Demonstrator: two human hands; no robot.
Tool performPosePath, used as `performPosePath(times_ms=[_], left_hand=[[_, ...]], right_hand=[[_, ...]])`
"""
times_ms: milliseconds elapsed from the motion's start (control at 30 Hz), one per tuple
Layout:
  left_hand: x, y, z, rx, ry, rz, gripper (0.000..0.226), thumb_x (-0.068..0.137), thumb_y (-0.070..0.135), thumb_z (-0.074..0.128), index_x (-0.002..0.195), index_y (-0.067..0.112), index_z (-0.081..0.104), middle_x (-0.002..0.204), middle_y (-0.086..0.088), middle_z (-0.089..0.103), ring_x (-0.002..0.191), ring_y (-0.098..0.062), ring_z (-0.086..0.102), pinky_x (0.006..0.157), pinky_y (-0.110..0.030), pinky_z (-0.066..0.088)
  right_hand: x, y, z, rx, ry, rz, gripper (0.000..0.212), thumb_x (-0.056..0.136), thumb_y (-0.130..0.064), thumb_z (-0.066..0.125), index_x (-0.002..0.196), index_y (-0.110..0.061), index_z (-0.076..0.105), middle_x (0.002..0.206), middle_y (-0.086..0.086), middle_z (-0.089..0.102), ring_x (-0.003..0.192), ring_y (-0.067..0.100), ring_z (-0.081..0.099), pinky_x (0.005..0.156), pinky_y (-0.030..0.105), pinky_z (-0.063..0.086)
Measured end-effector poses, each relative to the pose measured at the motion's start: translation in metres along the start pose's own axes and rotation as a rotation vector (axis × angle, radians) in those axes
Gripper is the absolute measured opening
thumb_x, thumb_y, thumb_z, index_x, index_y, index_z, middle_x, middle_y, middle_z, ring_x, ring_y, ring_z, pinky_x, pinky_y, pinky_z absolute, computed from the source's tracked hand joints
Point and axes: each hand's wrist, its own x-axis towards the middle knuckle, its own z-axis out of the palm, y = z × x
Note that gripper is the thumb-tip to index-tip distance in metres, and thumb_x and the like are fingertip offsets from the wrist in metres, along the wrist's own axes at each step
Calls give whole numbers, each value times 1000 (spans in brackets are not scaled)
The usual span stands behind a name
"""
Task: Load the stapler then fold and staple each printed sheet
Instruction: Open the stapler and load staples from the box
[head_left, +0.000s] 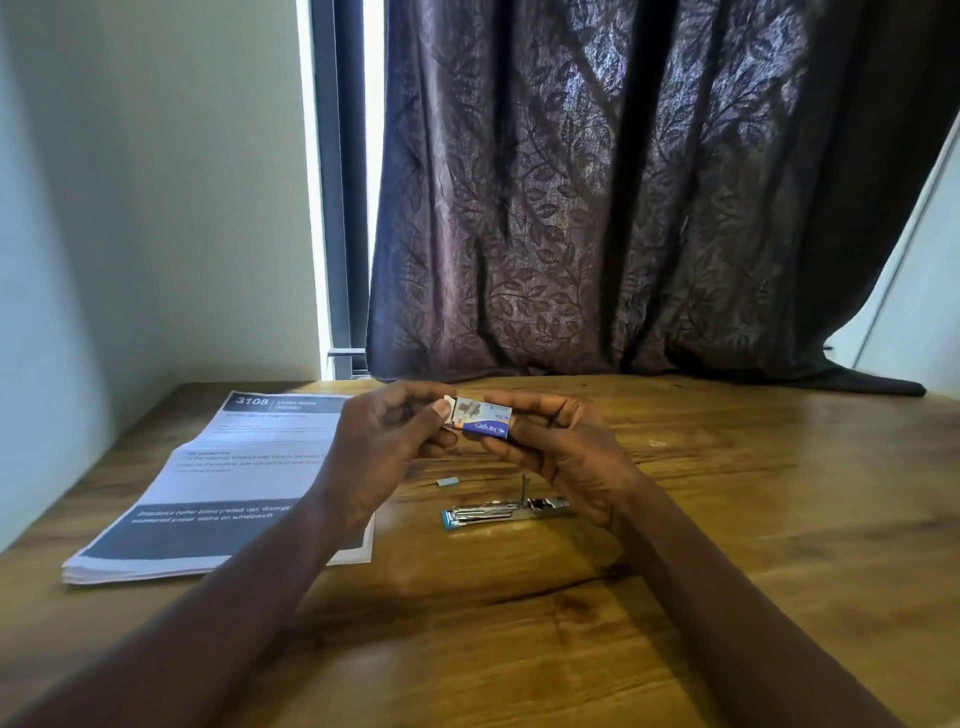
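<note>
A small blue and white box of staples (485, 419) is held above the table between both hands. My right hand (558, 441) grips the box's right end. My left hand (387, 441) pinches the left end, thumb on the inner tray that sticks out a little. Below them a small metal stapler (506, 512) with a light blue end lies on the wooden table (727, 519), its loading rod pulled out and standing up. A stack of printed sheets (223, 483) lies flat at the left, partly covered by my left forearm.
A small light blue piece (445, 483) lies on the table just left of the stapler. A dark patterned curtain (623, 208) hangs behind the table's far edge. A wall closes the left side.
</note>
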Motion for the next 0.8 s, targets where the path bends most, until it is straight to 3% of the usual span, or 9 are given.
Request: performPosePath(times_ms=[167,367,533,700,800], left_hand=[[-3,-3,2,-6,38,-1,19,97,8,65,114,15,70,87,-8,80,78,-21,78,73,-33,65],[-3,-4,5,48,71,50,19,99,7,62,112,17,72,84,-1,81,76,-19,79,67,-28,64],[-6,-3,4,57,20,38,24,90,18,72,113,13,72,88,-4,81,78,-22,79,70,-33,65],[-5,-1,1,29,14,-5,19,94,7,69,112,12,70,83,-8,80,74,-22,78,66,-30,65],[-7,-1,4,15,25,-10,17,93,6,71,109,10,71,82,-11,80,73,-22,78,64,-29,63]], right_hand=[[0,-2,-1,-12,55,2,35,77,1,69,112,6,70,111,26,73,88,27,76,72,25,63],[2,-1,-1,-23,82,3,30,84,0,67,114,8,69,111,27,73,91,28,75,75,26,63],[0,-6,-1,22,86,22,28,97,5,46,113,10,68,112,30,71,91,29,75,71,26,62],[-3,-10,3,-7,46,56,37,87,-16,68,117,6,67,113,24,73,97,28,75,77,28,63],[-3,-8,4,-12,35,73,33,91,-13,67,120,2,68,114,25,72,95,27,75,77,30,63]])
